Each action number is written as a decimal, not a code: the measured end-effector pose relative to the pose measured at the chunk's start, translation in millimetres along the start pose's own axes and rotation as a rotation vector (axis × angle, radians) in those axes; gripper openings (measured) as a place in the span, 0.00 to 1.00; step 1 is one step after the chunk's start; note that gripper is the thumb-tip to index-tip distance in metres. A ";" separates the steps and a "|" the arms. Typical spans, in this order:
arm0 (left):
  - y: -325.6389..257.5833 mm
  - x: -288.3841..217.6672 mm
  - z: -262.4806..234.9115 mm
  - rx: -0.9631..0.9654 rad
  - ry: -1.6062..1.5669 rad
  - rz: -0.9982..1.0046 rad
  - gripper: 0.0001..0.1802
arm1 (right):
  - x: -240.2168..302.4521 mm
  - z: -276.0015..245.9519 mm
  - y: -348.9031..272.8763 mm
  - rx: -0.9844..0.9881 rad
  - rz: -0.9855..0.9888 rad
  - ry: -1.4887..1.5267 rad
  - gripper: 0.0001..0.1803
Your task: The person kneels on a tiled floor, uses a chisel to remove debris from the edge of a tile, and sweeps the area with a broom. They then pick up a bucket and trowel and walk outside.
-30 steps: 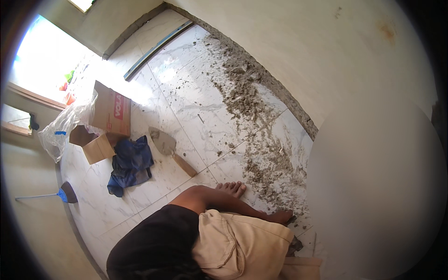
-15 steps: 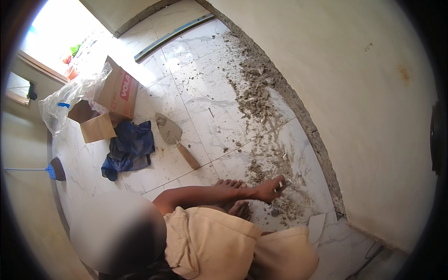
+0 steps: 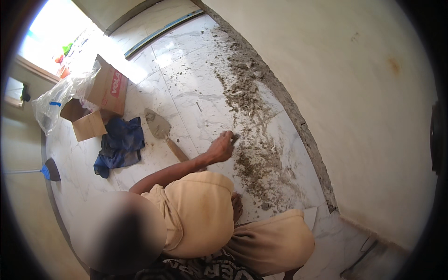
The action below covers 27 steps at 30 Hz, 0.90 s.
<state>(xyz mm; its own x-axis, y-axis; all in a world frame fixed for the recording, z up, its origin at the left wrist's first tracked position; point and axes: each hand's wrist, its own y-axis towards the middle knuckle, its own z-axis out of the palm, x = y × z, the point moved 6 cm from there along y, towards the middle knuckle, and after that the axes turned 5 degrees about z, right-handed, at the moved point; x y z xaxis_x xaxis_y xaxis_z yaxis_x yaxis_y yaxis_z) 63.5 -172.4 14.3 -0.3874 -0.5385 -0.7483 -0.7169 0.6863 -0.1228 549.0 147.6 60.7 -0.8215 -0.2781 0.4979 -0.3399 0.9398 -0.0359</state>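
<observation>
My left hand (image 3: 220, 148) reaches out past my raised knee, its fingers closed around a small dark flat piece (image 3: 235, 138) whose kind I cannot make out. That piece is at the near-left border of a strip of crumbled mortar debris (image 3: 254, 163) on the white marbled floor tiles (image 3: 186, 95). Left of the hand lies a pointed trowel (image 3: 157, 125) with a grey-caked blade; its wooden handle (image 3: 177, 150) runs toward my forearm. My right hand does not show; only a bit of dark skin, hand or foot unclear, appears under my right knee.
A dark blue cloth (image 3: 121, 142) lies beside an opened cardboard box (image 3: 108, 88) with clear plastic wrap (image 3: 44, 105). A long straight bar (image 3: 163, 33) rests farther off. The rough lower wall edge (image 3: 298, 121) bounds the right side. A blue broom (image 3: 50, 170) is at the left.
My left hand has moved from the debris near my feet up and to the left, and the piece in its fingers now shows. My knees have shifted, and the view has turned slightly.
</observation>
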 end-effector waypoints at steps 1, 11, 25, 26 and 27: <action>0.9 6.9 -4.3 -0.012 -0.010 0.002 0.17 | 1.1 0.8 -2.7 0.010 0.002 -0.001 0.21; -14.0 18.3 44.5 0.022 0.014 -0.063 0.11 | 47.6 25.4 -36.4 0.156 -0.026 -0.022 0.21; -5.8 32.5 -21.9 0.205 -0.180 -0.002 0.16 | 284.0 111.5 -2.6 0.442 -0.546 -0.203 0.21; -3.1 37.2 -46.6 0.129 -0.167 0.009 0.24 | 308.6 117.3 3.5 0.437 -0.633 -0.248 0.20; 7.0 47.7 -76.9 0.013 -0.157 0.001 0.28 | 334.2 126.4 8.4 0.445 -0.726 -0.284 0.20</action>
<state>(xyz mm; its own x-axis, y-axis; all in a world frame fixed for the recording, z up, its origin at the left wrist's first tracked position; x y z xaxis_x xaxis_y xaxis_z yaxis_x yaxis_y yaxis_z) -4.5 -230.9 27.8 -0.2919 -0.4551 -0.8412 -0.7087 0.6935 -0.1293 213.7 37.4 117.3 -0.3975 -0.8679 0.2978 -0.9172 0.3658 -0.1581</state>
